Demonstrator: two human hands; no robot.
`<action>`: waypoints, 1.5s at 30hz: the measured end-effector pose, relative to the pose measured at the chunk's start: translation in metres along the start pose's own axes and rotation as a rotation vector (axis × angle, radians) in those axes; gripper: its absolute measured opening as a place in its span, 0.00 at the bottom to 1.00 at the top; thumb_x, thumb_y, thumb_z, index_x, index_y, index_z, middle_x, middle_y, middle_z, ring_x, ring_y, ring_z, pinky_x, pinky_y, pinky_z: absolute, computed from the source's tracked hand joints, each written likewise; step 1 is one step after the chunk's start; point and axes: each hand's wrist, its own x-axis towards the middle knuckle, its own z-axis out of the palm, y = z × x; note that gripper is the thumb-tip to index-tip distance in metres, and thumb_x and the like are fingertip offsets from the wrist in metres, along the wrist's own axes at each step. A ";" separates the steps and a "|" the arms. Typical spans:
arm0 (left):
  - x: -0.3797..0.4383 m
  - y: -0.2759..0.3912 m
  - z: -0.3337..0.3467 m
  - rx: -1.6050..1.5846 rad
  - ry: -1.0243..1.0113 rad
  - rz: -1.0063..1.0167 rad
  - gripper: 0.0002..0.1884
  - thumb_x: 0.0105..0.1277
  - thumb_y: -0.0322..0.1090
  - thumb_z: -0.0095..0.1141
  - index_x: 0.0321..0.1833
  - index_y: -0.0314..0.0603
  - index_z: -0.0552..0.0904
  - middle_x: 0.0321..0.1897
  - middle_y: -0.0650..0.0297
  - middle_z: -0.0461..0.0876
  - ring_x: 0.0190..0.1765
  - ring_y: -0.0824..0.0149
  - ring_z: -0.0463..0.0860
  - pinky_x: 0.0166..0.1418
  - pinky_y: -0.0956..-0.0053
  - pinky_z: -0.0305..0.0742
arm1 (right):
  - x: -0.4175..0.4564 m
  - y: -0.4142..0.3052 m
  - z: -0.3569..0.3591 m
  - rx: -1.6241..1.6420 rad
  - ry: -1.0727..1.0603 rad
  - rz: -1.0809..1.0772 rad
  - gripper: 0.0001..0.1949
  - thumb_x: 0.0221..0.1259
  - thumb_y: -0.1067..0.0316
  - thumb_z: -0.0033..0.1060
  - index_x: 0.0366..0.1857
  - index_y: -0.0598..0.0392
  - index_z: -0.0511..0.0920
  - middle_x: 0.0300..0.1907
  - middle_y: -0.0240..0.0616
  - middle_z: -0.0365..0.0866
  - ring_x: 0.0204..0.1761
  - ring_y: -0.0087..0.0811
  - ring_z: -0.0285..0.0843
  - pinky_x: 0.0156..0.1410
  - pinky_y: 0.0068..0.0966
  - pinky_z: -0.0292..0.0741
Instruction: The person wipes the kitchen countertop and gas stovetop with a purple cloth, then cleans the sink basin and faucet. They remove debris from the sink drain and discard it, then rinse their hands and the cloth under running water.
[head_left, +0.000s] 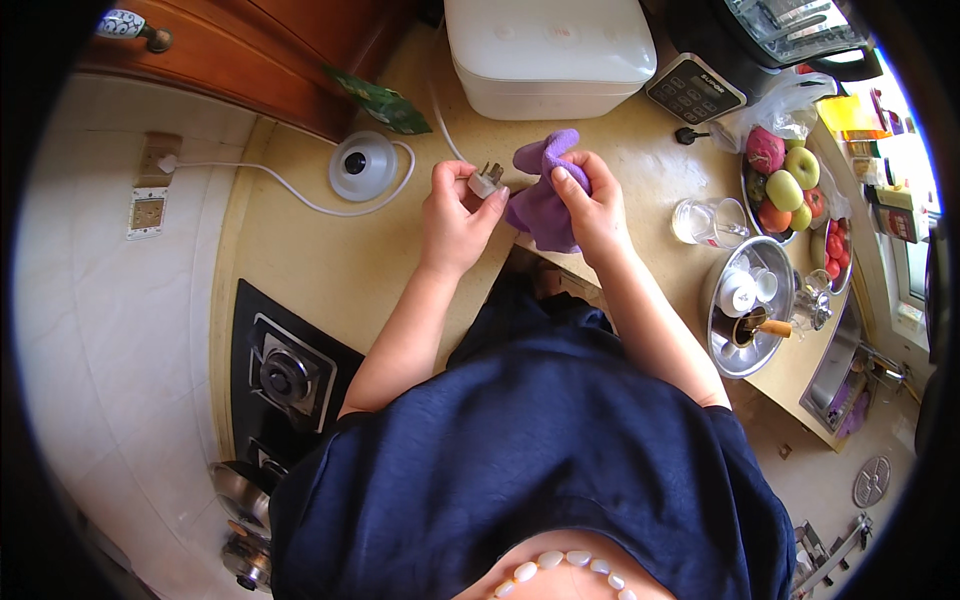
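Between the thumb and fingers of my left hand (463, 217) is a white power plug (484, 182), its metal prongs pointing up and away. A white cord (442, 120) runs from near the plug back along the side of the white lidded appliance (555, 64). My right hand (598, 206) grips a purple cloth (544, 202), which hangs in folds just right of the plug. Cloth and plug look slightly apart. Both hands are above the beige countertop (300, 169), close to its inner corner.
Left stand a white kettle base (363, 166), corded to a wall socket (159, 159), and a gas hob (289, 375). To the right are a blender (697, 86), a glass jar (709, 222), a fruit bowl (750, 199) and a steel basin (776, 270) holding cups. A sink (832, 367) lies beyond.
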 end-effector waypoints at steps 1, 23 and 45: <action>0.000 0.001 -0.001 0.019 0.014 -0.020 0.21 0.58 0.31 0.72 0.45 0.35 0.72 0.36 0.59 0.82 0.36 0.69 0.82 0.44 0.73 0.78 | 0.000 0.000 0.000 0.011 -0.005 0.012 0.10 0.69 0.61 0.63 0.44 0.54 0.76 0.35 0.24 0.76 0.37 0.15 0.70 0.43 0.15 0.70; -0.005 0.024 0.011 -0.513 -0.142 -0.320 0.15 0.74 0.41 0.56 0.54 0.38 0.76 0.46 0.61 0.83 0.45 0.68 0.84 0.54 0.71 0.81 | 0.021 -0.016 0.027 -0.285 0.008 -0.013 0.15 0.56 0.65 0.72 0.45 0.59 0.79 0.35 0.43 0.85 0.36 0.32 0.83 0.44 0.30 0.79; 0.003 0.014 0.012 0.041 -0.212 -0.064 0.13 0.70 0.26 0.47 0.54 0.33 0.77 0.40 0.53 0.85 0.42 0.62 0.84 0.49 0.67 0.78 | 0.019 -0.015 0.028 -0.595 -0.114 -0.682 0.11 0.49 0.75 0.69 0.37 0.52 0.79 0.47 0.43 0.77 0.49 0.51 0.75 0.54 0.40 0.75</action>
